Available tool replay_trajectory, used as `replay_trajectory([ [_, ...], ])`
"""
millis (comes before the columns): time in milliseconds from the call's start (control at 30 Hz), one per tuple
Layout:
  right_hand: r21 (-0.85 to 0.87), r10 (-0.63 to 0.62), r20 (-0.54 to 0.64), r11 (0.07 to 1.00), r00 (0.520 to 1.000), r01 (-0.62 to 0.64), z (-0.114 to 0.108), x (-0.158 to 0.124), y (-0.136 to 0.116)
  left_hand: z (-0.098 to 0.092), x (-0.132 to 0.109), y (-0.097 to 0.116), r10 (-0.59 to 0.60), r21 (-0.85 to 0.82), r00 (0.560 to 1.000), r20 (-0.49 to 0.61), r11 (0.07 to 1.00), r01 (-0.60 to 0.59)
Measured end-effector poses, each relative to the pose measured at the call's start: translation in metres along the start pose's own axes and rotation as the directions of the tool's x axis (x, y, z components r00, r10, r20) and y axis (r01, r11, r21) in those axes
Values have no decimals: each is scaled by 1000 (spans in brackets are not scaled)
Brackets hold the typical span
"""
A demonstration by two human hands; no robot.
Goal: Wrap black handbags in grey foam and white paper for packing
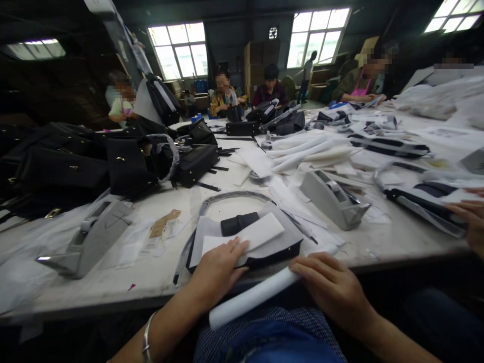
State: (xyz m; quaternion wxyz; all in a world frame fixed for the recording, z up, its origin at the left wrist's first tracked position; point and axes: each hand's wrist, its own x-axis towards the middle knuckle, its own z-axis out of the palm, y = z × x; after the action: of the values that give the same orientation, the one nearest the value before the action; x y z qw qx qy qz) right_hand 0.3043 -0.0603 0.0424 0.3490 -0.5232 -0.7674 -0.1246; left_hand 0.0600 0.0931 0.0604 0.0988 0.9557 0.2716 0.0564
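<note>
My left hand [218, 267] lies flat, fingers stretched, on white paper [245, 237] covering a dark purse [264, 252] at the table's near edge. My right hand [333, 287] rests with curled fingers on a white foam roll [249, 297] that runs from the table edge down toward my lap. A small black rolled piece [239, 223] sits on the paper, inside a loop of grey strap [230, 197].
Two grey tape dispensers [91, 237] [335, 197] flank me. Black handbags [75, 166] pile at left. Wrapped straps and white paper [313, 151] cover the table [393, 237]. Another person's hand [469, 214] reaches in at right. Several people work at the far end.
</note>
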Motion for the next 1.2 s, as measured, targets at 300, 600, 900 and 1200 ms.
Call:
replay_trajectory([
  [300, -15, 125, -223, 991, 967, -131, 91, 6, -21, -12, 0, 14, -61, -55, 996, 61, 996, 64],
  [600, 94, 12, -107, 996, 994, -2, 68, 6, -14, 42, -10, 13, 17, 223, 960, -279, 974, 48],
  [900, -22, -100, 180, 994, 979, 105, 63, 24, 39, 47, -9, 10, 152, 378, 948, -279, 925, -38],
  [1200, -36, -71, 73, 997, 995, 74, 70, 15, 32, 61, 0, 34, 66, 337, 932, -356, 939, 62],
])
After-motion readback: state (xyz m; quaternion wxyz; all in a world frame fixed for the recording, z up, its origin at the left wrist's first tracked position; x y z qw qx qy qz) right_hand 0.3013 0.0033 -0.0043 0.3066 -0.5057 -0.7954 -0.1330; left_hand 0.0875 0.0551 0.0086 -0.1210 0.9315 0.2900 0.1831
